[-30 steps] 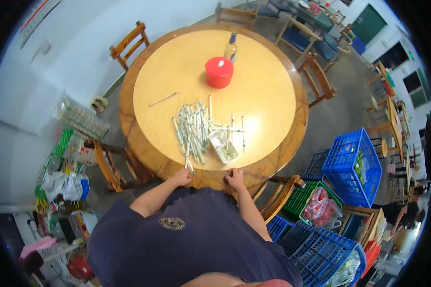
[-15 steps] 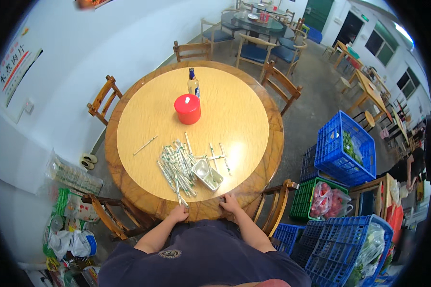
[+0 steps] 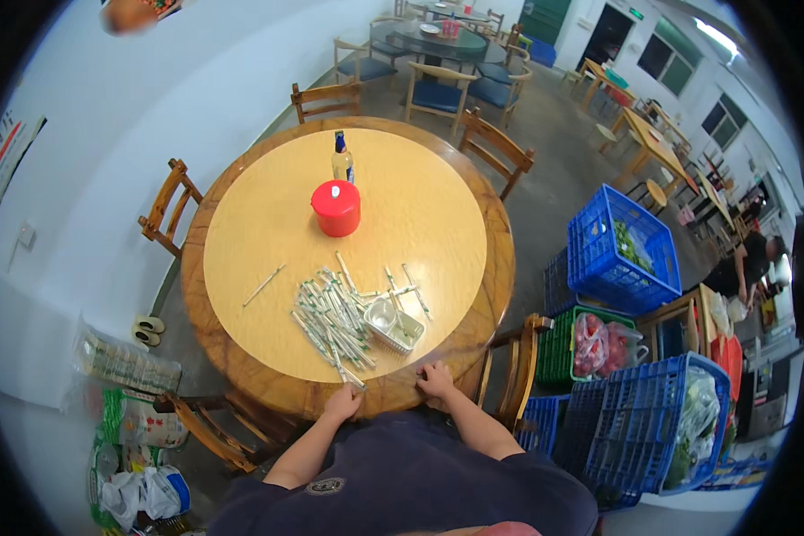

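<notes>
Since the earlier frame the view has shifted: the table (image 3: 268,232) now sits lower and more central, while both hands remain at its near edge. Left hand (image 3: 343,403) rests on the rim, fingers loosely curled, holding nothing, its tips touching the near end of the stick pile (image 3: 334,320). Right hand (image 3: 437,381) lies flat on the rim, fingers spread and empty, just below one small clear tray (image 3: 395,323). The pile holds too many wrapped sticks to count; one stray stick (image 3: 264,285) lies apart to its left, and a few more lie beyond the tray. Farther off stand one red tub (image 3: 336,207) and one bottle (image 3: 341,160). Five wooden chairs ring the table. Right of it stand several blue crates (image 3: 618,250) and one green crate.
</notes>
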{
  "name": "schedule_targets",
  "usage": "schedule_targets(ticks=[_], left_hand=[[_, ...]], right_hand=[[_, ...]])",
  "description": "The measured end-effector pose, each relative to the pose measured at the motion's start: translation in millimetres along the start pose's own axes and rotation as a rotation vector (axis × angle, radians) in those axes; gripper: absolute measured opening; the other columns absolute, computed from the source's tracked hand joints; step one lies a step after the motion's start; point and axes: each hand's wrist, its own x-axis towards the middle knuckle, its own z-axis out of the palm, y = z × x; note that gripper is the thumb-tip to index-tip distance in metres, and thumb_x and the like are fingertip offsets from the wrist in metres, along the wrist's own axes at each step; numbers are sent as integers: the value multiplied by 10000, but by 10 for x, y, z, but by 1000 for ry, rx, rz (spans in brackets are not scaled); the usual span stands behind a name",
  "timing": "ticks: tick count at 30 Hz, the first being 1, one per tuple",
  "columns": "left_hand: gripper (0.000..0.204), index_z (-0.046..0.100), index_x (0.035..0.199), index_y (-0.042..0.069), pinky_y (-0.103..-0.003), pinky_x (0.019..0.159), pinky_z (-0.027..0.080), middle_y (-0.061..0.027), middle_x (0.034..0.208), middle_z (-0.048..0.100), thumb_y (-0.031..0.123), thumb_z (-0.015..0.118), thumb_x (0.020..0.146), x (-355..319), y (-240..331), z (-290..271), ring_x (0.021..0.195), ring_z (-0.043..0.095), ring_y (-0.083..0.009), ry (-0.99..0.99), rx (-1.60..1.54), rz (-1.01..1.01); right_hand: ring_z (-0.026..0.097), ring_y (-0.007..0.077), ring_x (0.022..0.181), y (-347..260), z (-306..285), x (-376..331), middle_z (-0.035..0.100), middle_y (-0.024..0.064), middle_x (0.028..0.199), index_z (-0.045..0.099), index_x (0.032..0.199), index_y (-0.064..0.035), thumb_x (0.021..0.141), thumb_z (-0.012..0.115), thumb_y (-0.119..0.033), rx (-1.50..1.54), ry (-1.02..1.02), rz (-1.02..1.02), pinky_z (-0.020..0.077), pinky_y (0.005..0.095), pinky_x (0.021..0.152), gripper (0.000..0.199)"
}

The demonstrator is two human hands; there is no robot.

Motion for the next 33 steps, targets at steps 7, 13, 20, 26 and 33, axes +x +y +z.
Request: schedule_targets(ticks=[7,13,20,26,33], left_hand=[[315,602,860,96,-511,698,509,-163,808,685,409,631,886,42,-274,-221,804,671,-381,52,0,119],[280,582,786,82,-508,666,499,-171,762,663,349,633,855,71,-517,-351,753,655,-394,143,-32,211],[256,530,713,47,-482,593,465,-173,639,596,244,658,814,-129,-506,-675,636,620,-379,250,-262,323],[269,505,703,34,-449,562,460,-165,616,574,208,675,818,-528,-462,-1112,604,600,-377,257,-358,352],[284,492,700,33,-435,548,445,-159,594,538,200,691,814,-910,-378,-1491,563,572,-352,33,-405,507]], right_hand=[[472,417,1159,-326,60,-177,495,167,1253,631,1116,-260,792,695,-382,-12,-59,151,446,508,986,352],[474,413,1169,-459,297,-396,478,163,1263,630,1140,-222,827,661,-368,-61,-113,188,450,489,987,346],[583,351,1056,-670,423,-502,641,186,1095,678,1110,-69,845,638,-256,164,-167,0,483,438,920,326],[626,305,939,-1545,233,-786,627,185,1032,641,1169,-4,854,616,-140,398,-55,-135,519,374,828,344],[592,273,1027,-2785,-148,-900,357,195,1382,418,1463,-127,862,635,-57,423,130,-349,524,347,847,643]])
